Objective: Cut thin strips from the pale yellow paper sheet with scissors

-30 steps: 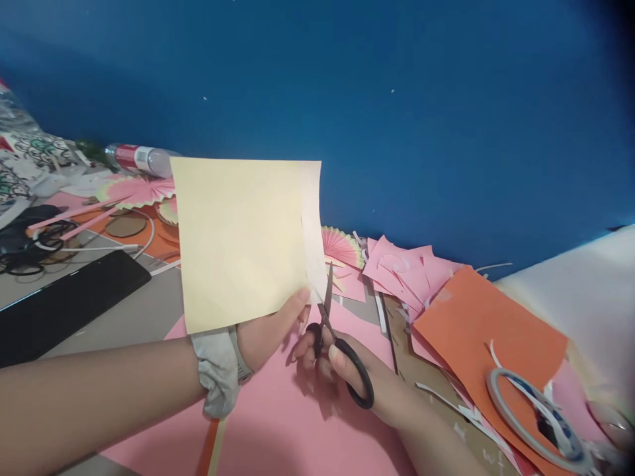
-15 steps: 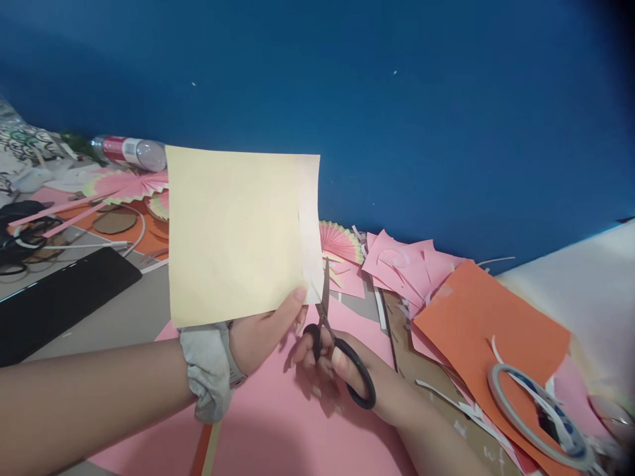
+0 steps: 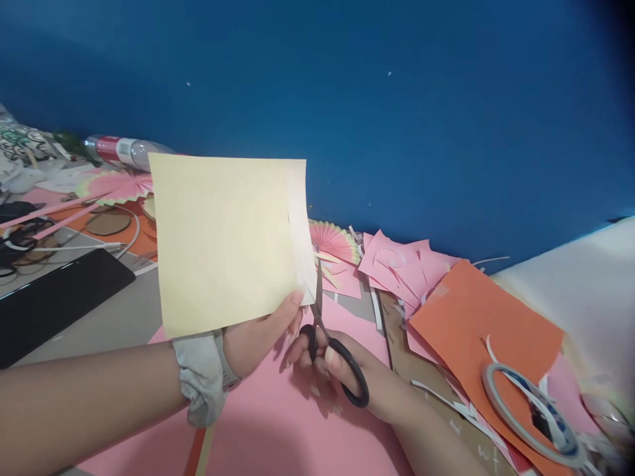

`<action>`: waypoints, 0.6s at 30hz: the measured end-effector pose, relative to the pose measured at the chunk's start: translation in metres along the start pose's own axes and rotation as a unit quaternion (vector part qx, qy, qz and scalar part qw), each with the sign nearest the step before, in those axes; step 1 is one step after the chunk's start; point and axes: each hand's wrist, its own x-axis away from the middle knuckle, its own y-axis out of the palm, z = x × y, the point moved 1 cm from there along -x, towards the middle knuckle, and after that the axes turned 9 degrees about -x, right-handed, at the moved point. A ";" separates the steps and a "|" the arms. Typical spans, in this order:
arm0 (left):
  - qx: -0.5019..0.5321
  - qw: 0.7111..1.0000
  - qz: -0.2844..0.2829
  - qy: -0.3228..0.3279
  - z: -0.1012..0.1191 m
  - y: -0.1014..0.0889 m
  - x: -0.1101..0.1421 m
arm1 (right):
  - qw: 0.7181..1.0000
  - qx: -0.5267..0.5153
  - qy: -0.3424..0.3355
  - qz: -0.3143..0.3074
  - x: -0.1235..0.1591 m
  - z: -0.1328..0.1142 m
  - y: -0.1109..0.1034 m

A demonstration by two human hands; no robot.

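Observation:
My left hand [image 3: 260, 334] pinches the lower right corner of a pale yellow paper sheet [image 3: 223, 241] and holds it upright in front of the blue wall. A grey scrunchie sits on that wrist. My right hand [image 3: 337, 370] grips black-handled scissors [image 3: 335, 354], fingers through the loops. The blades point up at the sheet's bottom right edge, beside my left thumb, along a lighter strip at the sheet's right side.
A pink sheet [image 3: 278, 416] lies under my hands. An orange sheet [image 3: 476, 324] with a tape roll [image 3: 530, 413] on it lies to the right, with pink scraps [image 3: 401, 264] and folded paper fans [image 3: 335, 241] behind. A black keyboard [image 3: 54, 301] and a bottle [image 3: 122, 151] lie at the left.
The yellow sheet and both hands have drifted slightly left and down in view. The scissor blades stay at the sheet's lower right edge.

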 end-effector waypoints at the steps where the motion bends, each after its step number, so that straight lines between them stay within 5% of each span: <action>1: -0.006 1.000 -0.005 0.006 -0.001 0.000 0.000 | 1.000 -0.001 -0.002 0.000 0.000 0.000 0.000; 10: 0.088 0.994 -0.061 0.017 0.001 0.002 0.000 | 1.000 0.004 -0.009 0.001 0.001 0.004 -0.002; 18: 0.084 0.996 -0.037 0.009 -0.001 0.003 0.003 | 1.000 0.004 -0.017 -0.002 0.001 -0.003 0.001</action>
